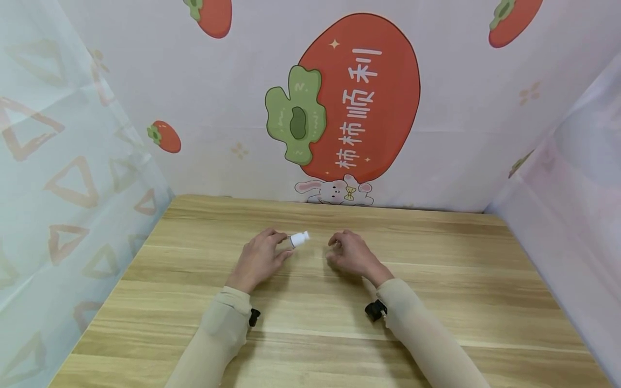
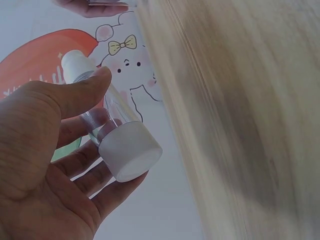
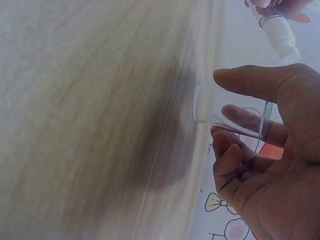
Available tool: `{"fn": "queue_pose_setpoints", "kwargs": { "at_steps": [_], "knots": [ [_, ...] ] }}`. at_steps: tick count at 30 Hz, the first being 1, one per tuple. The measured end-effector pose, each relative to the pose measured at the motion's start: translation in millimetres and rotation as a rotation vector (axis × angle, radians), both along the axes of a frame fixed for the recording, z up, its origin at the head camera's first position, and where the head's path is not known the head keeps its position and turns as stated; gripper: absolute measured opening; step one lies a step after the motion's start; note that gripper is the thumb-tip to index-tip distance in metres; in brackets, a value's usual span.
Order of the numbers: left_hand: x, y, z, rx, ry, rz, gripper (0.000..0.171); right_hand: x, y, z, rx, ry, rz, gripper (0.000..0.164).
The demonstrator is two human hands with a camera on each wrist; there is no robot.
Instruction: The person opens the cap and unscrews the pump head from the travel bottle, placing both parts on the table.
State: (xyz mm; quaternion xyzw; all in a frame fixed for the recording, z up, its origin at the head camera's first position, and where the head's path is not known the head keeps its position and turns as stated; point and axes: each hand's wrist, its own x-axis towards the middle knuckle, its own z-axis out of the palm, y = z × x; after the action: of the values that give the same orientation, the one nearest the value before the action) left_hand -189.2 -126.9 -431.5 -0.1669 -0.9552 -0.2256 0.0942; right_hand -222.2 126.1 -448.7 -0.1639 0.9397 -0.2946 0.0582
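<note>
My left hand [image 1: 262, 257] grips a small pump bottle [image 2: 131, 150] with a clear body, a white top and a white base. In the left wrist view the thumb presses on its neck while fingers curl behind the body. In the head view the bottle lies tilted, its white top pointing right toward the other hand. A clear plastic cap [image 3: 207, 106], open at its rim, is held by my right hand [image 1: 354, 254] between thumb and curled fingers. The see-through cap hardly shows in the head view. Both hands are over the table, a short gap apart.
Under the hands is a wood-grain table [image 1: 310, 323]. A white cloth backdrop [image 1: 218, 108] with persimmon and rabbit prints stands along the back edge, with cloth sides [image 1: 63, 161] at left and right. Black wrist cameras [image 1: 375, 311] sit by the sleeves.
</note>
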Motion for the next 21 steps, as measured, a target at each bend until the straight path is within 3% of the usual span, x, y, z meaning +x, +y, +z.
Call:
{"fn": "queue_pose_setpoints", "kwargs": {
  "at_steps": [15, 21],
  "knots": [
    [0.5, 0.3, -1.6, 0.017, 0.006, -0.006, 0.036, -3.6, -1.5, 0.4, 0.010, 0.022, 0.006, 0.029],
    [0.4, 0.9, -2.5, 0.019, 0.018, -0.009, 0.036, -4.0, -0.6, -1.4, -0.003, 0.027, 0.011, 0.023]
  ]
}}
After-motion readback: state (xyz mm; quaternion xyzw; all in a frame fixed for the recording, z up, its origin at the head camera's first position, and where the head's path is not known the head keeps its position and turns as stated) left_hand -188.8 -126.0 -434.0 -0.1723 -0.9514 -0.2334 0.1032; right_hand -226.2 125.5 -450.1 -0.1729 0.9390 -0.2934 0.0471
